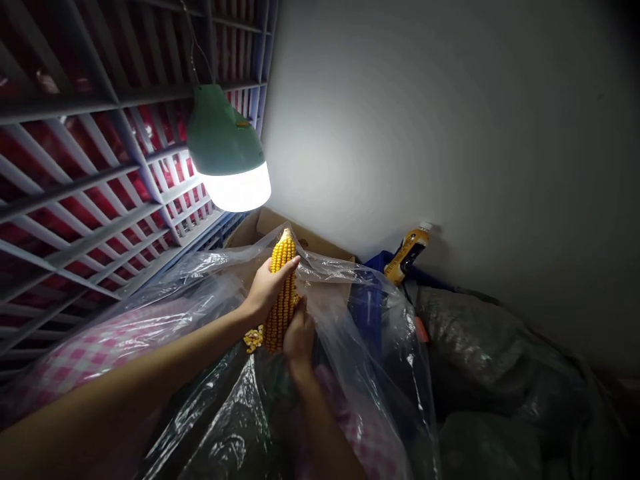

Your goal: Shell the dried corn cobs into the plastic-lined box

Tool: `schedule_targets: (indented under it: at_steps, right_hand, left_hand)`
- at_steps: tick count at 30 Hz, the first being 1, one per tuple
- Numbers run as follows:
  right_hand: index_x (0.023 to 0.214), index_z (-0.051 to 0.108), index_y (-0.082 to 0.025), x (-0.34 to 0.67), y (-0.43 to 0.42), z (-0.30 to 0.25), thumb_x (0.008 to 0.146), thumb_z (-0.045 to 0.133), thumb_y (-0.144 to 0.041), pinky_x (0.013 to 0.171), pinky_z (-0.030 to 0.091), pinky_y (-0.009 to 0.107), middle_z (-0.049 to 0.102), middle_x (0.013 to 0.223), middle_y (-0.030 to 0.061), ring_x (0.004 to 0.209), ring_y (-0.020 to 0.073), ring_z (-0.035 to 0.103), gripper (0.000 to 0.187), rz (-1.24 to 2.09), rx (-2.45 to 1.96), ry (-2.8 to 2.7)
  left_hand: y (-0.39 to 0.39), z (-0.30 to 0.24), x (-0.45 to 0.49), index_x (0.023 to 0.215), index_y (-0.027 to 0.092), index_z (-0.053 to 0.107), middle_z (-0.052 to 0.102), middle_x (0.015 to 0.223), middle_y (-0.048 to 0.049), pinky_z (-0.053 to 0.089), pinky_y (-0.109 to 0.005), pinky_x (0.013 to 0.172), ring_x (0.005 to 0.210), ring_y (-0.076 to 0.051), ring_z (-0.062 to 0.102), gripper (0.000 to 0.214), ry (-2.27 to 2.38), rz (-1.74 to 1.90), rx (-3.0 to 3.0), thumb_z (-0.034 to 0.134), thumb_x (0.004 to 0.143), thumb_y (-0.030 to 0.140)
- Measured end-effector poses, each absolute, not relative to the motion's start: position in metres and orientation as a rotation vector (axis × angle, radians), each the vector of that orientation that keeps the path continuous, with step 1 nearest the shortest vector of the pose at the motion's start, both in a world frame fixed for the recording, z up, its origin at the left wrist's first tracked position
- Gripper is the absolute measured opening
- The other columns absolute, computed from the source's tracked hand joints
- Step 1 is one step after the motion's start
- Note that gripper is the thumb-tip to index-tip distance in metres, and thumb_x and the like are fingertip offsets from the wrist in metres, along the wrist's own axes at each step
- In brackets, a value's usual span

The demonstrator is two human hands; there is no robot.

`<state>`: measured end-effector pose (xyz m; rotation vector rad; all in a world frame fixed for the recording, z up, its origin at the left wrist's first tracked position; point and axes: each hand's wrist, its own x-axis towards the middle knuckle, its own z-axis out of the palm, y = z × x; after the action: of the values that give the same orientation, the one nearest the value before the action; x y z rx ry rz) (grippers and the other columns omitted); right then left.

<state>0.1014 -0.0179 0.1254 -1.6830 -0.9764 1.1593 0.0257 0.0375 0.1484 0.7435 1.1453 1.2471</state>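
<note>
Head view, left fingers [289,267] curled round corn [282,308]

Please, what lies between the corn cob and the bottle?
In the head view, clear plastic, cardboard and part of a blue container lie between the corn cob and the bottle.

Corn cob [281,313]: yellow, thick with kernels; we hold it tip up.
Loose kernels [253,339]: yellow, heaped beside its lower end.
</note>
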Motion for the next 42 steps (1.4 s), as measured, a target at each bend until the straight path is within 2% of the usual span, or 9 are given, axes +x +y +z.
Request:
schedule_targets:
  at_steps: [10, 20, 30, 36, 42]
  right_hand:
    - [0.059, 0.051, -0.018, 0.096, -0.009, 0.11, 0.082, 0.028, -0.051, 0.054, 0.04, 0.027, 0.063, 0.07, 0.0103, 0.059, 0.0176, 0.054, 0.047, 1.067, -1.817, -0.998]
    - [0.064, 0.053, -0.016, 0.096, -0.008, 0.108, 0.081, 0.03, -0.046, 0.059, 0.041, 0.027, 0.061, 0.07, 0.0068, 0.064, 0.0165, 0.053, 0.041, 1.056, -1.751, -1.009]
    - [0.061, 0.053, -0.016, 0.095, -0.007, 0.1, 0.082, 0.03, -0.044, 0.052, 0.038, 0.025, 0.062, 0.066, 0.0071, 0.056, 0.0149, 0.05, 0.043, 1.017, -1.811, -1.054]
    - [0.06, 0.053, -0.016, 0.095, -0.006, 0.097, 0.081, 0.031, -0.046, 0.051, 0.038, 0.025, 0.063, 0.067, 0.0085, 0.057, 0.0157, 0.051, 0.043, 0.977, -1.824, -1.071]
    - [0.059, 0.057, -0.015, 0.1, 0.0, 0.104, 0.081, 0.028, -0.058, 0.05, 0.039, 0.025, 0.062, 0.06, 0.0071, 0.054, 0.0173, 0.055, 0.056, 1.096, -1.801, -0.998]
  left_hand:
    - [0.05, 0.131, 0.02, 0.085, 0.017, 0.052, 0.054, 0.068, 0.0019, 0.039, -0.024, 0.057, 0.06, -0.012, 0.05, 0.042, 1.052, 1.207, 0.714, 0.062, 0.064, 0.052]
    - [0.05, 0.139, 0.016, 0.081, 0.018, 0.049, 0.051, 0.062, 0.0029, 0.036, -0.023, 0.051, 0.056, -0.011, 0.048, 0.042, 1.041, 1.147, 0.698, 0.063, 0.063, 0.054]
    - [0.053, 0.132, 0.013, 0.081, 0.017, 0.051, 0.054, 0.063, 0.002, 0.037, -0.024, 0.051, 0.056, -0.012, 0.049, 0.042, 1.024, 1.141, 0.685, 0.063, 0.062, 0.053]
    - [0.053, 0.128, 0.01, 0.078, 0.018, 0.05, 0.053, 0.06, 0.0015, 0.039, -0.024, 0.048, 0.051, -0.012, 0.05, 0.041, 0.954, 1.141, 0.62, 0.065, 0.061, 0.052]
    - [0.059, 0.14, 0.004, 0.074, 0.016, 0.054, 0.057, 0.059, -0.0035, 0.045, -0.031, 0.049, 0.049, -0.016, 0.053, 0.046, 0.842, 0.922, 0.482, 0.061, 0.06, 0.058]
